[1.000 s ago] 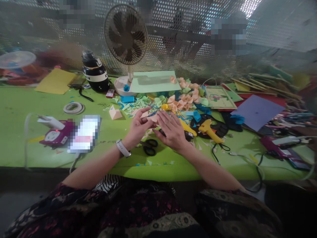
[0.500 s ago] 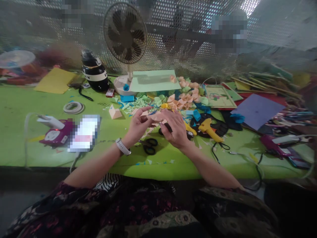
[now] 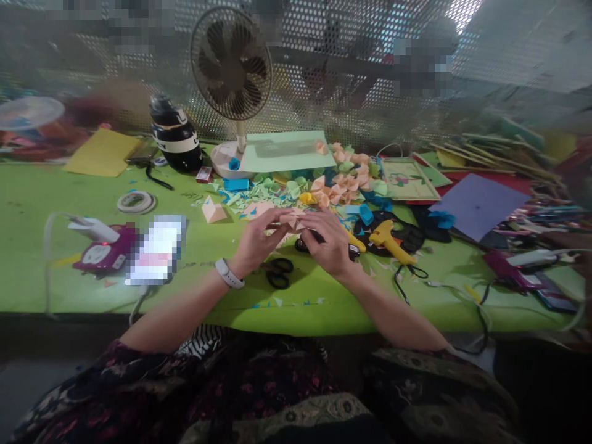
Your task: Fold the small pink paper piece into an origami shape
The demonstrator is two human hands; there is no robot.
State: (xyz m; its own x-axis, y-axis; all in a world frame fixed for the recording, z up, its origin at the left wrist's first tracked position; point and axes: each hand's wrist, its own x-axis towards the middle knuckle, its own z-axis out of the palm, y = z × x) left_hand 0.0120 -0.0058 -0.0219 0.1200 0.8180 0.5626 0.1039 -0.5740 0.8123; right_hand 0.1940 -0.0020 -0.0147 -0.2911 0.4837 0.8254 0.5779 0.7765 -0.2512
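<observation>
A small piece of folded peach paper [image 3: 292,219] is held between my two hands above the green table. My left hand [image 3: 263,237], with a white watch on its wrist, pinches its left side. My right hand [image 3: 327,242] grips the right side, fingers bent over it. Black-handled scissors [image 3: 279,272] lie below the hands, their blades partly hidden. Behind the fingers are green paper scraps [image 3: 268,188] and a heap of folded peach paper pieces [image 3: 346,182]. Another folded peach piece [image 3: 213,211] stands to the left.
A yellow glue gun [image 3: 393,242] lies right of my hands, its cord near the front. A fan [image 3: 231,65] and a black bottle [image 3: 176,135] stand at the back. Left are a phone [image 3: 157,250] and a tape roll [image 3: 135,202]; right, a purple sheet [image 3: 478,206].
My hands have drawn closer together around the peach paper, which now looks more folded. The left fingers have closed in on it, uncovering peach paper on the table behind.
</observation>
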